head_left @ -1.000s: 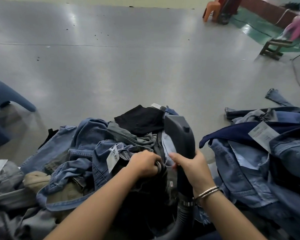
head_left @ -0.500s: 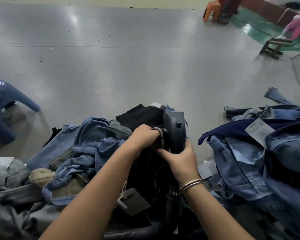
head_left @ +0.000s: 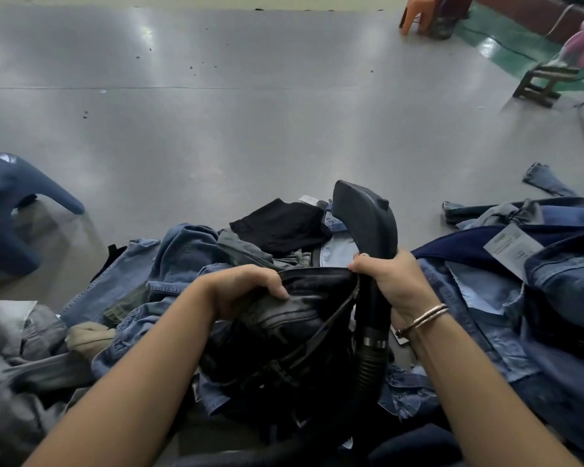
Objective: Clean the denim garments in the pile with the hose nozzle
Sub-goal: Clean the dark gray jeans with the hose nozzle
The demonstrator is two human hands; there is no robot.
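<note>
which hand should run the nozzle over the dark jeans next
Right. The right hand already has its grip on the hose nozzle, just beside the dark jeans. The left hand is gripping the jeans' waistband, so it is probably better kept holding the fabric.

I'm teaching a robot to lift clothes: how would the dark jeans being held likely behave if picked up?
Likely floppy: the dark jeans sag and crease between the left hand and right hand. Probably heavy for cloth, with thick seams. Loose parts may drag on the pile.
</note>
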